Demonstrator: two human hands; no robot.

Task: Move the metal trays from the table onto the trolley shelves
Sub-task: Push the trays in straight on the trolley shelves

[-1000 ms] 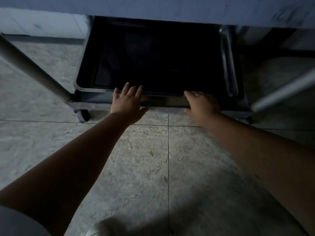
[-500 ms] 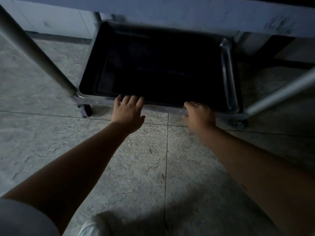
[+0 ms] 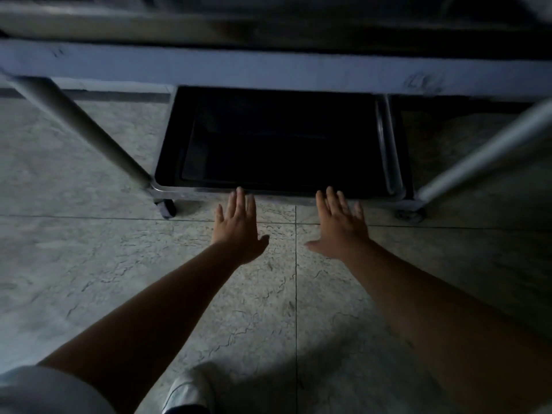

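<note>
Both hands flat and held out before a dark tray on the trolley's bottom shelf.

No brand or writing can be read. The floor (image 3: 89, 264) is pale veined stone tile with thin joints, dimly lit. The metal tray (image 3: 277, 141) lies inside the lowest shelf (image 3: 185, 191) of the trolley, its long axis running left to right, between the slanting legs (image 3: 80, 121). The left hand (image 3: 239, 228) and right hand (image 3: 340, 228) hold nothing, fingers straight, fingertips at the shelf's near edge; contact cannot be told. A caster (image 3: 165, 207) stands below the left corner.
</note>
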